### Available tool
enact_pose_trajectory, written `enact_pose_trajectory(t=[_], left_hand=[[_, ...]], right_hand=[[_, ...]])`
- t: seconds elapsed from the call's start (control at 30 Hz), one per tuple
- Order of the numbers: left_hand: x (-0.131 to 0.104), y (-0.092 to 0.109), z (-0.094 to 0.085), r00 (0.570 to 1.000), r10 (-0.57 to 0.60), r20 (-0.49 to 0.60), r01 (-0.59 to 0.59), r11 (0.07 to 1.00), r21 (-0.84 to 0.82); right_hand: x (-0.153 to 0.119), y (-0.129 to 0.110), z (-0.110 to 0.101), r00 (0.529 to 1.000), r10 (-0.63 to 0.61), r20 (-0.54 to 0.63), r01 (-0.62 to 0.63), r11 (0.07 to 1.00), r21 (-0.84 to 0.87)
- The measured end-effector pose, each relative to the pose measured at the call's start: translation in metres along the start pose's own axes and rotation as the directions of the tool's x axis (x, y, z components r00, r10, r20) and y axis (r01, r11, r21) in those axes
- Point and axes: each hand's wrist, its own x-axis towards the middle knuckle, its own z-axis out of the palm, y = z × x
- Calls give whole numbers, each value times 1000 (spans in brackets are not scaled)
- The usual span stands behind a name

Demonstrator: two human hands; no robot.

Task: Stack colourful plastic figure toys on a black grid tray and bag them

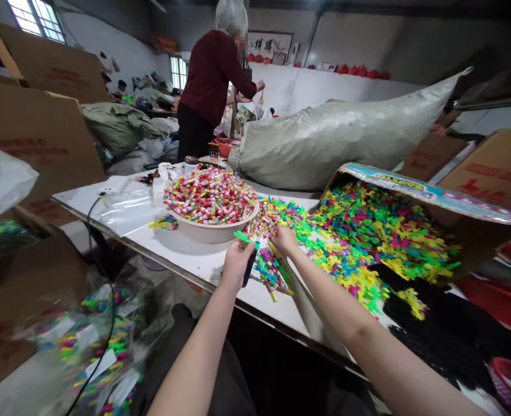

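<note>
My left hand (237, 261) is closed at the table's front edge, just before a wide basin. Between its fingers are a small bright green plastic figure (241, 236) and a dark flat strip (249, 268) that hangs below. My right hand (284, 239) reaches into the loose pieces right of the basin, its fingers pinched; what they hold is hidden. The beige basin (214, 232) is heaped with small pink-and-red wrapped tubes (212, 196). Beneath my hands lies a small pile of finished-looking coloured pieces (275, 271). Green, yellow and pink plastic figures (346, 260) spread to the right.
A tipped carton (437, 188) spills more figures at right, beside black strips (437, 329). A large stuffed sack (333, 141) lies across the back. Another person (212, 81) stands behind the table. Clear plastic bags (127, 211) lie left of the basin; filled bags (94, 341) sit on the floor.
</note>
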Motion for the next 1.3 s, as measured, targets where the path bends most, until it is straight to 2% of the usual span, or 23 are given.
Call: enact_pose_trajectory(t=[0.07, 0.1, 0.17, 0.2, 0.23, 0.3, 0.37, 0.47, 0.57, 0.7, 0.87, 0.97, 1.3], left_hand=[[1, 0, 1, 1000, -18, -9, 18, 998, -59], [1, 0, 2, 999, -32, -10, 31, 996, -84], [1, -1, 4, 999, -54, -8, 53, 992, -119], [1, -2, 5, 998, -60, -8, 59, 990, -127], [1, -3, 7, 998, -63, -12, 61, 989, -132], [1, -5, 9, 998, -59, -27, 55, 989, -137], [0, -8, 11, 998, -49, -40, 44, 991, -123], [1, -11, 14, 998, -47, -41, 44, 996, -75], [-1, -12, 17, 999, -42, -22, 41, 999, -35], [-6, -14, 24, 1000, -24, -17, 24, 999, 24], [-8, -23, 25, 997, 60, -46, -54, 992, 115], [-6, -28, 25, 996, 86, -25, -82, 986, 143], [-7, -29, 30, 994, 99, -46, -94, 990, 104]], right_hand=[[-7, -1, -6, 999, 47, 15, -49, 958, 281], [-15, -2, -9, 997, 57, 55, -76, 885, 460], [-37, -4, -14, 986, -2, 167, -128, 630, 766], [-49, -5, -15, 977, -53, 204, -159, 456, 876], [-62, -5, -16, 971, -95, 220, -183, 294, 938], [-85, -4, -14, 971, -101, 216, -211, 65, 975], [-100, -3, -12, 973, -43, 225, -228, -95, 969], [-109, -2, -10, 970, -7, 242, -235, -255, 938], [-111, -5, -10, 970, -17, 243, -235, -334, 913], [-116, -12, -12, 965, -11, 262, -247, -375, 894], [-118, -14, -12, 956, 1, 294, -269, -397, 878], [-118, -14, -12, 955, 14, 296, -262, -423, 867], [-119, -15, -17, 958, -6, 286, -258, -445, 858]])
